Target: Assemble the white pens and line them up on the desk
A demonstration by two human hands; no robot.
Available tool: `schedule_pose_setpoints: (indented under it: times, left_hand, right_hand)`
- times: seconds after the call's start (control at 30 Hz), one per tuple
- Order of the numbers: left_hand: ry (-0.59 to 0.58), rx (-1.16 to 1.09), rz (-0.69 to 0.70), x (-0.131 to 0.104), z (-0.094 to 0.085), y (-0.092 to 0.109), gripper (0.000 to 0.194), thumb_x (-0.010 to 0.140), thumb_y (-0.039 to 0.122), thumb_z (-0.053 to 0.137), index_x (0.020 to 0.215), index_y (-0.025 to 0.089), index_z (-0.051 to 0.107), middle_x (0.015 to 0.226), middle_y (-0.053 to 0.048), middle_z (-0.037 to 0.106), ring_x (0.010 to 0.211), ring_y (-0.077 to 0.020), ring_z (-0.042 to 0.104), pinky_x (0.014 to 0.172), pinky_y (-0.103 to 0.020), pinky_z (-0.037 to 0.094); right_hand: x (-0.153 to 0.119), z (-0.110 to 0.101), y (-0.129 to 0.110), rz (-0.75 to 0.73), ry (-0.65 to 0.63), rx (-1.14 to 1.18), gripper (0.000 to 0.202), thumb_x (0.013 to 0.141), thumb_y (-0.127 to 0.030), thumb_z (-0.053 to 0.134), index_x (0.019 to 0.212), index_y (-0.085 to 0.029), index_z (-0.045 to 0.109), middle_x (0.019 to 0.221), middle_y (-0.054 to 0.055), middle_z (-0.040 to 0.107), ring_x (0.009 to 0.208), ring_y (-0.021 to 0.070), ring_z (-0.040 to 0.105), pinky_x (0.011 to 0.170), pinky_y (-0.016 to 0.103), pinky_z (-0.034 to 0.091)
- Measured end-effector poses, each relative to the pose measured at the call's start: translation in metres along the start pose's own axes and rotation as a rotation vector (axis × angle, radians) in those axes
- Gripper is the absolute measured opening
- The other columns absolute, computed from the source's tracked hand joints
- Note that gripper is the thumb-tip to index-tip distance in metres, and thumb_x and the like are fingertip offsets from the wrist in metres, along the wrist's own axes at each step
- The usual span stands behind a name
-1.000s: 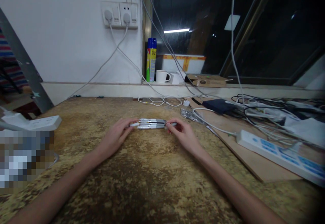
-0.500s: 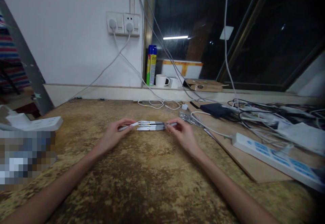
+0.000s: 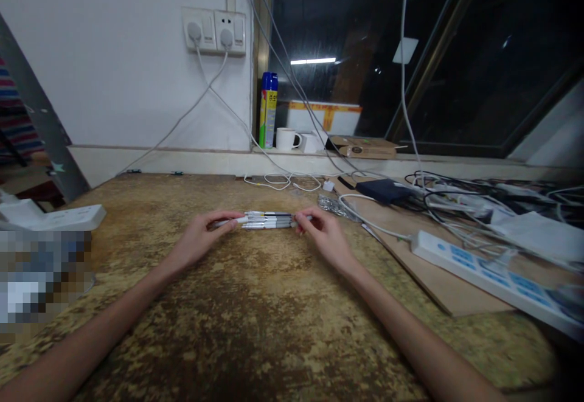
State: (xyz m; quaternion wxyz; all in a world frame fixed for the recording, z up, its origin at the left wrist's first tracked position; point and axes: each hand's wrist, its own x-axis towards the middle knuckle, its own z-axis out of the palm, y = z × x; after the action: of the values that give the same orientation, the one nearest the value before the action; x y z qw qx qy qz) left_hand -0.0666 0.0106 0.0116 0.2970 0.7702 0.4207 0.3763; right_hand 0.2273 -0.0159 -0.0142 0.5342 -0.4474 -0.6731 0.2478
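Several silver, grey and black pens (image 3: 269,221) lie side by side on the worn table, between my two hands. At their left ends my left hand (image 3: 207,228) is closed, thumb and fingers pinching a slim white pen part (image 3: 236,221). My right hand (image 3: 322,228) is closed at the right ends of the pens, its fingertips around a small grey pen part (image 3: 309,217). The fingers cover most of that piece, so its exact shape is hard to make out. Whether either hand touches the row of pens is unclear.
A white power strip (image 3: 497,283) lies on a brown board (image 3: 438,286) at the right, with tangled cables behind. Clear plastic packaging (image 3: 335,205) is beyond my right hand. On the sill stand a spray can (image 3: 268,110) and white mug (image 3: 286,138). Another power strip (image 3: 75,218) is left.
The view has shifted slightly. My right fingers have closed in nearer the right ends of the pens, and the grey piece is more covered. My left hand keeps its pinch.
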Motion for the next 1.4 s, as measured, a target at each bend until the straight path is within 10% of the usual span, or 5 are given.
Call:
schedule_pose_setpoints:
  times: [0.6,1.4]
  left_hand:
    - [0.012,-0.023,-0.014,-0.001,-0.001,0.006,0.043,0.089,0.053,0.059,0.112,0.021,0.074,0.116,-0.008,0.074,0.107,-0.0264,0.066,0.101,-0.04,0.047]
    - [-0.033,0.013,-0.006,-0.004,0.003,0.014,0.036,0.09,0.047,0.059,0.108,0.02,0.075,0.11,-0.006,0.075,0.098,-0.0242,0.067,0.092,-0.034,0.051]
  right_hand:
    - [0.001,0.005,-0.002,0.218,-0.05,0.272,0.05,0.09,-0.06,0.052,0.073,-0.016,0.068,0.054,0.002,0.06,0.05,0.0137,0.052,0.054,0.027,0.042]
    - [-0.006,0.008,-0.012,0.026,-0.082,0.021,0.031,0.093,-0.048,0.057,0.087,-0.02,0.07,0.076,0.002,0.065,0.071,0.0165,0.06,0.068,0.027,0.046]
